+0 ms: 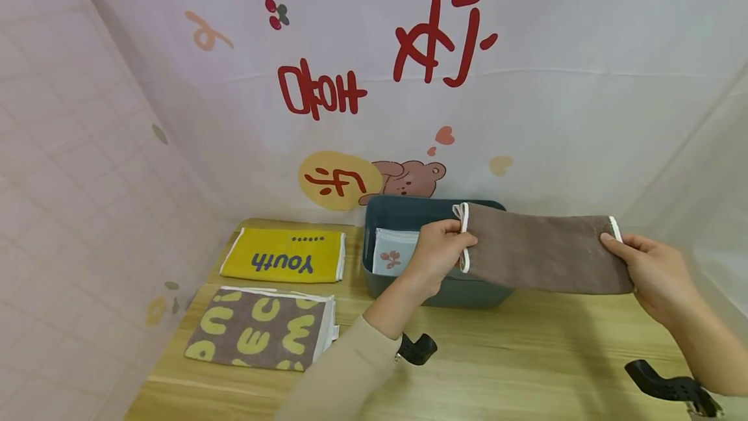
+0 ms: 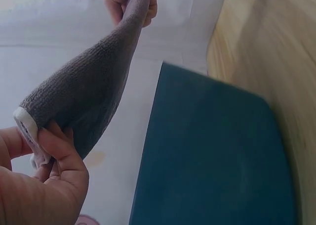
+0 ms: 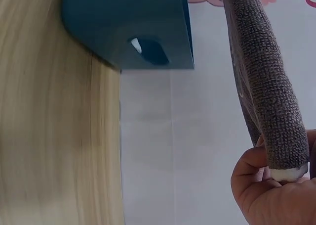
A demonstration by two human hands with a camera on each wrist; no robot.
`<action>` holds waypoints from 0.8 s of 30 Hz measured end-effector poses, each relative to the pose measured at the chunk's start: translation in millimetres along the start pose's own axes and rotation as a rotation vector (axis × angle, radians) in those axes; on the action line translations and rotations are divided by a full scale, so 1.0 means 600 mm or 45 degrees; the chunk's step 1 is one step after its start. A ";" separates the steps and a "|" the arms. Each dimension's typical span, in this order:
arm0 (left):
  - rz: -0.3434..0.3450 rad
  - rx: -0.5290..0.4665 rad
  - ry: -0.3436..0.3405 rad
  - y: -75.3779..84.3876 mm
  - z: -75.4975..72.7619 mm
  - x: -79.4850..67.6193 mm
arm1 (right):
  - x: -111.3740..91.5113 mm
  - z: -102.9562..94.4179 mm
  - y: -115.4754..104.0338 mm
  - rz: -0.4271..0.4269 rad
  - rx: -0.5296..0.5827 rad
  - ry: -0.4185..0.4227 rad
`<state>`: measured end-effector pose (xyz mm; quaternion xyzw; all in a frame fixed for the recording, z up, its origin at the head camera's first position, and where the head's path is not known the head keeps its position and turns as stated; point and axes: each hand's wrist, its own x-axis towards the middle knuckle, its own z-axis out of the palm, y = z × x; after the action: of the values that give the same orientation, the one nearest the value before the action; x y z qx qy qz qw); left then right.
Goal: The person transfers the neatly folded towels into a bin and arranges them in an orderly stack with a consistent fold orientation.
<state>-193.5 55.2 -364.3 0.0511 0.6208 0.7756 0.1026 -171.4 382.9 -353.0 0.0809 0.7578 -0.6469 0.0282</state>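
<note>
A folded grey-brown towel (image 1: 543,252) with white edging is stretched between both hands, above the right part of a teal bin (image 1: 386,288). My left hand (image 1: 435,252) pinches its left edge, thumb on the near face. At the opposite end my right hand (image 1: 657,271) grips the other white edge between thumb and fingers. In the left wrist view the towel (image 2: 94,76) runs from the left fingers up to the right hand. Inside the bin lies a pale blue folded cloth (image 1: 388,252) with a cherry print, partly hidden by the left hand.
Left of the bin, a yellow folded towel (image 1: 280,255) marked "Youth" lies on the wooden table (image 1: 497,369). Nearer me rests a grey-brown folded towel (image 1: 260,330) with yellow letters. A white printed curtain (image 1: 573,115) hangs right behind the bin.
</note>
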 end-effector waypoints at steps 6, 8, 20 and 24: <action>-0.010 0.071 0.051 0.007 -0.036 0.004 | 0.013 0.038 -0.011 -0.020 -0.014 -0.040; -0.014 0.088 0.062 0.010 -0.048 0.003 | 0.018 0.050 -0.014 -0.029 -0.028 -0.046; -0.013 0.214 0.145 0.027 -0.113 0.010 | 0.043 0.112 -0.034 -0.100 -0.301 -0.074; -0.034 0.245 0.168 0.029 -0.129 0.010 | 0.048 0.128 -0.039 -0.112 -0.335 -0.089</action>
<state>-217.1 -20.7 -365.0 0.0014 0.6984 0.7126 0.0663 -208.1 306.5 -347.0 0.0208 0.8375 -0.5448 0.0365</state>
